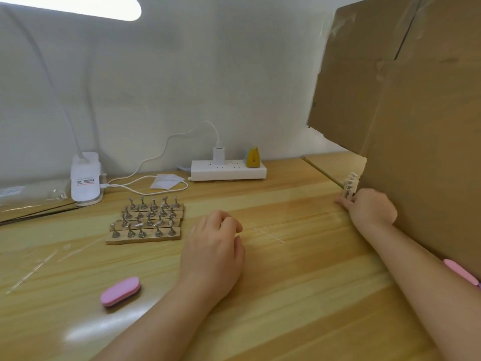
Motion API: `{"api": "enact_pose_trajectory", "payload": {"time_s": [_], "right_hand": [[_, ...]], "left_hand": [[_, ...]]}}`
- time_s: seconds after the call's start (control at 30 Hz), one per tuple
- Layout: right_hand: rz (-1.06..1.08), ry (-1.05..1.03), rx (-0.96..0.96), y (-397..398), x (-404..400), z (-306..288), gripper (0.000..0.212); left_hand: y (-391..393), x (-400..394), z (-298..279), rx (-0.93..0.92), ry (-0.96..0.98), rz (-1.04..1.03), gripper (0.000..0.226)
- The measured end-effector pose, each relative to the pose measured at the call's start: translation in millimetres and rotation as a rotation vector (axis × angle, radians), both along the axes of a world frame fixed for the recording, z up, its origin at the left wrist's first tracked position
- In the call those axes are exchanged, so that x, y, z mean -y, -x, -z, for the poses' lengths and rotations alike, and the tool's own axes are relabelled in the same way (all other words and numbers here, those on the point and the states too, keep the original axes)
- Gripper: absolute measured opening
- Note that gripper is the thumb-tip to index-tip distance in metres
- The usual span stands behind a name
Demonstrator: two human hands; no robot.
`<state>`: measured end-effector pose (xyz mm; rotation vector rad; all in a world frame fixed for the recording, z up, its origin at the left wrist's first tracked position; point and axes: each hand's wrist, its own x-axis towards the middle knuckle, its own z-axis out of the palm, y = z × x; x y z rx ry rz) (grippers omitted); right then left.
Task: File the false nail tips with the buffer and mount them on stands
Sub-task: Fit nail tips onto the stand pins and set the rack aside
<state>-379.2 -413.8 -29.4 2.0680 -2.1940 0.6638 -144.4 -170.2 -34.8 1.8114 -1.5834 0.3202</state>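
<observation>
**Pale wood desk: nail-tip strip held at far right, buffer and stands at left**

Pale, cream-coloured plastic makes up the strip of false nail tips [350,184], which is held at the far right of the wooden desk [286,282], hard against the foot of a cardboard panel [416,126]. The strip is gripped by the fingers of the right hand [371,208], its lower end hidden inside the grasp. Its long axis is seen to run up and away from the hand, slightly tilted, with several small tips branching off one side. Finer detail is too small to be made out.

The left hand [214,246] is rested on the desk near the centre, fingers loosely curled, nothing held.

Pink buffer block [121,291]: laid flat at lower left, darker layer beneath the pink face, long axis roughly across the view. It is placed well apart from the strip and nearer the left hand, to that hand's lower left.

Stands [147,220]: small metal pegs set in rows on wooden strips, just beyond and left of the left hand. No tip can be confirmed on any peg.

It is judged that the strip must be carried leftward toward the centre, and that the buffer is more readily reached by the left hand.

Also noted: clip lamp base [86,178], power strip [229,170], a second pink item [460,276] partly hidden behind the right forearm.
</observation>
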Motion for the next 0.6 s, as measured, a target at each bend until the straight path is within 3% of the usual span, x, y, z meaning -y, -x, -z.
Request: {"api": "enact_pose_trajectory", "payload": {"time_s": [0.13, 0.27, 0.33, 0.6], "right_hand": [[-0.151, -0.011, 0.051, -3, 6, -6, 0.045], [-0.320, 0.024, 0.235, 2, 9, -5, 0.030], [-0.395, -0.044, 0.212, 7, 10, -2, 0.029], [-0.078, -0.304, 0.017, -15, 28, -12, 0.038]], "left_hand": [[0, -1, 0, -0.011, -0.007, 0.005, 0.018], [0, -1, 0, -0.009, -0.005, 0.009, 0.019], [0, 0, 1, -0.010, -0.006, 0.012, 0.019], [-1, 0, 3, 0.014, -0.006, 0.017, 0.020]]}}
